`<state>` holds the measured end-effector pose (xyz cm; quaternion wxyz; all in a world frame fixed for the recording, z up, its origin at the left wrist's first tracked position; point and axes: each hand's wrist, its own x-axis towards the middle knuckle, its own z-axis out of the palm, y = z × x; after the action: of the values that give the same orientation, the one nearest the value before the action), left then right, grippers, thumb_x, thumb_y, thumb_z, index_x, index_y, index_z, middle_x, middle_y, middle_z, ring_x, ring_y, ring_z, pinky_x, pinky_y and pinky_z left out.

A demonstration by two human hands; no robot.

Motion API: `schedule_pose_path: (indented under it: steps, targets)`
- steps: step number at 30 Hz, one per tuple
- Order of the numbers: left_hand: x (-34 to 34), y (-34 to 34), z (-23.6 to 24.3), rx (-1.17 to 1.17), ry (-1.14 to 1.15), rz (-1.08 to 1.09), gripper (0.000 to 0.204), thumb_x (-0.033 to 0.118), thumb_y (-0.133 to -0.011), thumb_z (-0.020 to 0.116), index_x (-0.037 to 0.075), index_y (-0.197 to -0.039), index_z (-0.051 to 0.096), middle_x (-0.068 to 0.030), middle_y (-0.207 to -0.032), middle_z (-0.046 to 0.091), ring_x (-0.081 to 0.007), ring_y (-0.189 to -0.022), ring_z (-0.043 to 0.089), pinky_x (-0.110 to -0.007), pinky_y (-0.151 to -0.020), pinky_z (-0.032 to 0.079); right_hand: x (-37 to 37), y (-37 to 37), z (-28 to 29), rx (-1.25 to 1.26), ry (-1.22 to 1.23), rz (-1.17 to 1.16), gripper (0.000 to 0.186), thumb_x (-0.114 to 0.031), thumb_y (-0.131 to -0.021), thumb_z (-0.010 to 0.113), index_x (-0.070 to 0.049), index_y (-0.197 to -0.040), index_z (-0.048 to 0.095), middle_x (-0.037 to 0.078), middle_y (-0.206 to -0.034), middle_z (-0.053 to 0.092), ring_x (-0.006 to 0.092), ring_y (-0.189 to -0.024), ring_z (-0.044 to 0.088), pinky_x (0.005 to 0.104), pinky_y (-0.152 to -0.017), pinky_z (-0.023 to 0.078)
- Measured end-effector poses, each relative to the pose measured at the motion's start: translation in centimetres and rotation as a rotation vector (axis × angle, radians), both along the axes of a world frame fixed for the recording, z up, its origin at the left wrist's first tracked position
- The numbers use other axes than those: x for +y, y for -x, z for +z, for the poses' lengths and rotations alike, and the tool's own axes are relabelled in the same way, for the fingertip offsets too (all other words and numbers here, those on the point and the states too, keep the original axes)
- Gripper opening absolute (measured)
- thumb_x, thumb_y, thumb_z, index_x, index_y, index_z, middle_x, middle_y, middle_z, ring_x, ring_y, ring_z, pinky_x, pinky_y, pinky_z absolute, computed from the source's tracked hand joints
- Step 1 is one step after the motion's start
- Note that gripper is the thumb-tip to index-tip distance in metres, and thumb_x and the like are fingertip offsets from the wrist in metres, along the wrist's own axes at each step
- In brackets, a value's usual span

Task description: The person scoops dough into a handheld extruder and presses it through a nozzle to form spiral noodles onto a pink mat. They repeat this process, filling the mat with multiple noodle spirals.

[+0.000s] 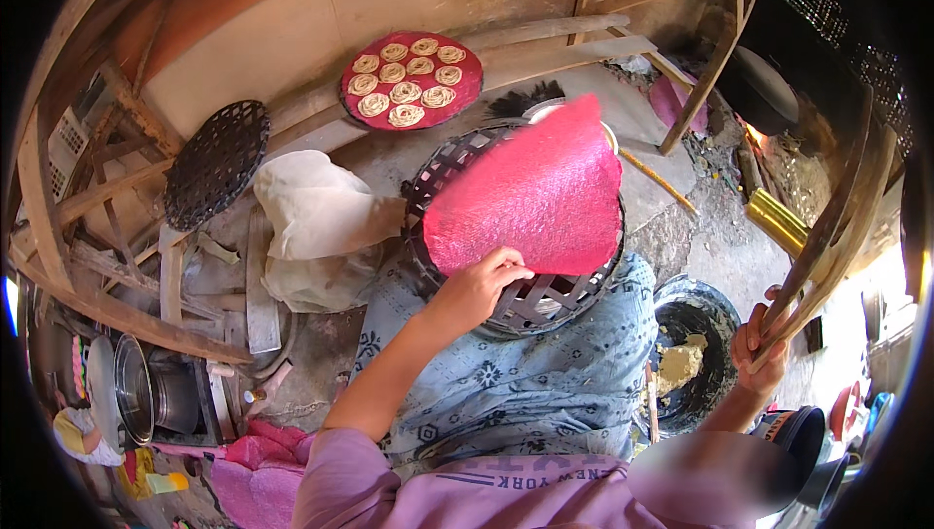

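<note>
My left hand (474,286) pinches the near edge of a shiny pink round sheet (530,198). The sheet is raised at a tilt over a black woven basket (443,174), which sits at my lap and is partly covered by it. Out to the right, my right hand (764,342) is closed around the lower end of long wooden slats (827,237). Below that hand's left side stands a dark tub (715,310) holding a lump of pale yellow dough (681,361).
Farther off lies a round red mat (362,47) bearing several pale coiled dough rounds (406,93). A black woven tray (216,164) leans at left near a whitish plastic bag (316,203). A small fire (755,135) burns beneath a dark pan (764,86), near a gold cylinder (778,221).
</note>
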<state>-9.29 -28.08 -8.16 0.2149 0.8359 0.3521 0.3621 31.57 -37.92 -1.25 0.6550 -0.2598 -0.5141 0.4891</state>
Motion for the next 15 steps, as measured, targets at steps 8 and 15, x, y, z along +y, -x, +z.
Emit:
schedule_pose_path:
  steps: [8,15]
  targets:
    - [-0.5,0.1,-0.9,0.031,0.043,-0.001,0.032,-0.011,-0.083,0.055,0.004,-0.109,0.066,-0.0110,-0.109,0.059,-0.0293,-0.095,0.065,-0.037,-0.078,0.054,1.6,1.5,-0.7,0.043,0.092,0.021,0.085,-0.046,-0.083,0.075,0.002,-0.135,0.029,0.001,-0.068,0.045,0.0076,-0.042,0.041,0.0228,-0.035,0.034]
    - [-0.2,-0.8,4.6,0.067,-0.114,0.084,0.043,-0.007,-0.085,0.057,0.007,-0.125,0.062,-0.0100,-0.117,0.057,-0.0276,-0.103,0.062,-0.035,-0.085,0.053,2.1,2.7,0.1,0.034,0.107,0.008,0.084,-0.049,-0.085,0.072,0.003,-0.135,0.029,0.001,-0.069,0.046,0.0065,-0.043,0.041,0.0220,-0.036,0.035]
